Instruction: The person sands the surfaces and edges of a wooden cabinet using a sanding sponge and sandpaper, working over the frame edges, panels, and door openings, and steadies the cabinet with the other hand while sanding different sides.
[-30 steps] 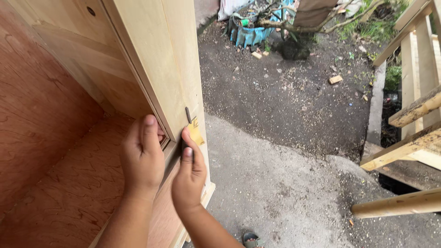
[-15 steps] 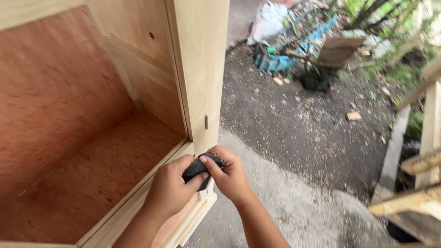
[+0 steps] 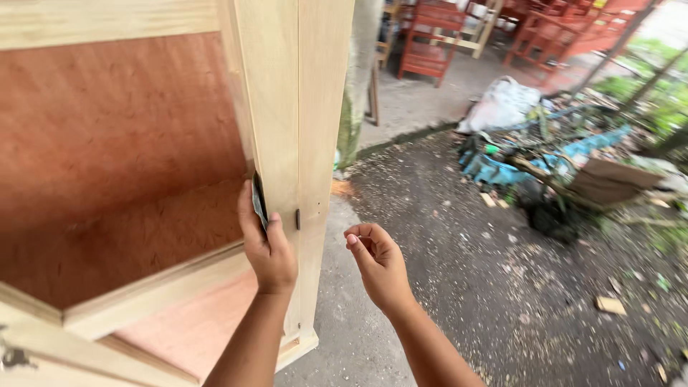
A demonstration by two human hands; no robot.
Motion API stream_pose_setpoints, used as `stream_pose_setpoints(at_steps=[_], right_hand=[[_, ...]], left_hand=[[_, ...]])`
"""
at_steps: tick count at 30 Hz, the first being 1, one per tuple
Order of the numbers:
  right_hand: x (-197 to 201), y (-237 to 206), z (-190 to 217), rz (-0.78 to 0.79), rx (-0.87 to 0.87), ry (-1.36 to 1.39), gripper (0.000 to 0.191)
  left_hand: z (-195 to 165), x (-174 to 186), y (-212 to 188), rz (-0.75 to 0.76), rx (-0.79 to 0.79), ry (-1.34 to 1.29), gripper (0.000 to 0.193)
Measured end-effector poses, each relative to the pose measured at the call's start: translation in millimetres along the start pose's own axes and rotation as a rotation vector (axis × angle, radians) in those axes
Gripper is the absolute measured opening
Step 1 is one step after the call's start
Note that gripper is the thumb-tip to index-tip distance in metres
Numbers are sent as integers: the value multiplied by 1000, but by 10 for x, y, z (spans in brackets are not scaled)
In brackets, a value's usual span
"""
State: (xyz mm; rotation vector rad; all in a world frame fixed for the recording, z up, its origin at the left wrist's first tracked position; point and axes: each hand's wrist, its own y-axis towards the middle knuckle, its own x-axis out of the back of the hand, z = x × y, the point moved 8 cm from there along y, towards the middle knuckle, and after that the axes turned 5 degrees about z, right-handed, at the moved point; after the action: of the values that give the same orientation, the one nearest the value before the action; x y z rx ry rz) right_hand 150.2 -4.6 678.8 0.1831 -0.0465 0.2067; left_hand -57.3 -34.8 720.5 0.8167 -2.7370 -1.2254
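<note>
Sanding the inner edge of the cabinet's upright post [image 3: 276,107] appears to be the step in hand. Your left hand [image 3: 266,240] is closed on a small dark sanding pad [image 3: 258,201], pressed flat against the inside face of the post just above the plywood shelf [image 3: 122,244]. Your right hand [image 3: 376,261] hangs free beside the post, fingers loosely curled, holding nothing that can be seen.

Recommendations, as judged from this view:
- Keep the pad flat to the wood; tilting it would likely round the corner.
- Work along the grain, up and down the post, with even pressure.
- Mind the small dark metal fitting [image 3: 297,218] on the post's front face (it sits just beside your left fingers); the pad could snag on it.
- Put the right hand on the post's outer side to steady the frame.

Whether the pad is folded or backed cannot be told. Scrap and debris [image 3: 545,158] lie well apart on the ground.
</note>
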Motion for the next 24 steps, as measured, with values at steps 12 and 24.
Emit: stream_pose_setpoints(at_steps=[12,24], right_hand=[[-488,999,269,240,311,71,64],[-815,1476,112,352,559,225,71]], left_hand=[[-654,-284,936,-76,-316,234,42],[209,0,15,-398,320,247,48]])
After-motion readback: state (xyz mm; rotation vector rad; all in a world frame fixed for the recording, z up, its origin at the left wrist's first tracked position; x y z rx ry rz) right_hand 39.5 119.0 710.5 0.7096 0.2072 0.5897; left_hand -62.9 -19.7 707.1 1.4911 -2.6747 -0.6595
